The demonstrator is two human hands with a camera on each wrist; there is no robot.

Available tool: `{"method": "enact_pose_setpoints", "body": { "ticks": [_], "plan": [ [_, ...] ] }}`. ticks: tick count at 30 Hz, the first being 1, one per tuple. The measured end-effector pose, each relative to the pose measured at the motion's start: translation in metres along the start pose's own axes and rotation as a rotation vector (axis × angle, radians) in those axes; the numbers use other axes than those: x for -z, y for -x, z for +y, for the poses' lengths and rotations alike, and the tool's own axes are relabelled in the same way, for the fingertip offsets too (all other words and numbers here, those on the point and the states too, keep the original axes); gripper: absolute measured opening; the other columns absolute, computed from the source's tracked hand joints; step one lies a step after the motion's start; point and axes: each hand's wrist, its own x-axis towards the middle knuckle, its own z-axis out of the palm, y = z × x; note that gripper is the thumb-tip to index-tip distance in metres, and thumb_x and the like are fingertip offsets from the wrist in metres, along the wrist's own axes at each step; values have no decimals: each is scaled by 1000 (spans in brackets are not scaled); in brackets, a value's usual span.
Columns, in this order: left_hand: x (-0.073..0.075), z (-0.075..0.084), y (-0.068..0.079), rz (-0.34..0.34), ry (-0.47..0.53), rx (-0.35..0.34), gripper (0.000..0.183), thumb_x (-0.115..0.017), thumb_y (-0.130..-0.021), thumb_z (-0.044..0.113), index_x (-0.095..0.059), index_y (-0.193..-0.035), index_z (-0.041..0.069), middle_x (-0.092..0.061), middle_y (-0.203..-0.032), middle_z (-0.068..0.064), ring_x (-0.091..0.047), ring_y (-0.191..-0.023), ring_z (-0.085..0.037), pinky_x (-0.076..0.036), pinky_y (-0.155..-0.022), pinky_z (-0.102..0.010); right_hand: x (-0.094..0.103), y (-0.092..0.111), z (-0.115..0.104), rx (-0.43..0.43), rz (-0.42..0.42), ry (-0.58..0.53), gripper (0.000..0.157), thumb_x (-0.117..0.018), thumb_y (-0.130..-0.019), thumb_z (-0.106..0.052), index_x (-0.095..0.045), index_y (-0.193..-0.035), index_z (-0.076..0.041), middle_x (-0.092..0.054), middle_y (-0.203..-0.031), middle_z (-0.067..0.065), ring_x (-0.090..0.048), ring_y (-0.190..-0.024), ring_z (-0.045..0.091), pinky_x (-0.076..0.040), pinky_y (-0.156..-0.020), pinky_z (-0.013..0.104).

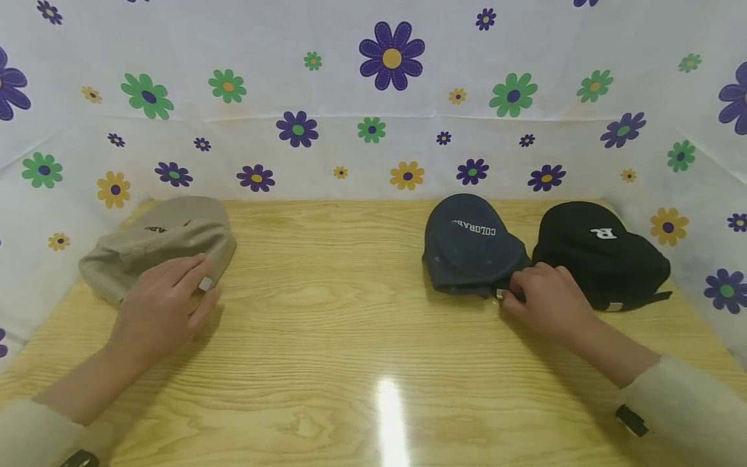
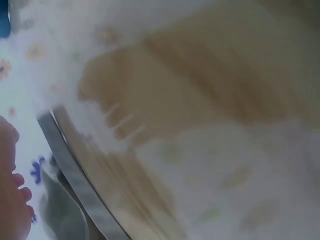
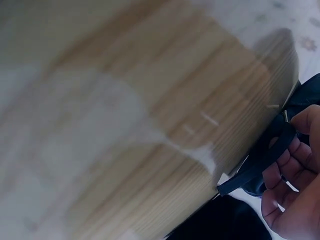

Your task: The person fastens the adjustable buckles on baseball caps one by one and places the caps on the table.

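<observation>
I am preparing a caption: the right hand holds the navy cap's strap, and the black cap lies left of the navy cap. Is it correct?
Not quite: the head view shows the black cap right of the navy cap; the rest stands.

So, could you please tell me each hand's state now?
Left hand: open, at the beige cap.
Right hand: holding the navy cap by its strap.

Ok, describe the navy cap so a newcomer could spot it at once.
Find the wooden table before the flowered cloth. Right of its middle sits the navy cap, its strap in the right hand; white lettering, apparently COLORADO, sets it apart from the black cap, marked R.
</observation>
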Motion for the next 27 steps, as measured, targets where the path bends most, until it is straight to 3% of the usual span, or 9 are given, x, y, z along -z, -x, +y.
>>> {"method": "enact_pose_setpoints", "body": {
  "ticks": [10,20,27],
  "plan": [
    [8,-42,19,29,-105,112,61,-39,-94,42,-63,-114,-11,-64,-113,-29,-59,-100,-50,-45,-84,-62,-3,6,17,-170,-160,-65,18,-65,-91,-25,-66,-79,-11,-57,-70,1,-51,-67,19,-46,-61,39],
    [1,-49,14,-71,-163,197,50,-50,-86,20,-55,-127,-9,-57,-122,-31,-54,-109,-51,-43,-86,-65,3,3,18,-165,-32,-77,17,-69,-88,-24,-69,-83,-8,-65,-78,4,-58,-77,25,-51,-68,46],
    [2,-50,17,-82,-155,275,46,-54,-87,4,-52,-130,-11,-56,-126,-32,-53,-113,-51,-41,-91,-65,5,5,11,-124,126,-80,10,-73,-83,-15,-68,-83,-6,-65,-80,8,-57,-82,29,-50,-72,47]
  ]
}}
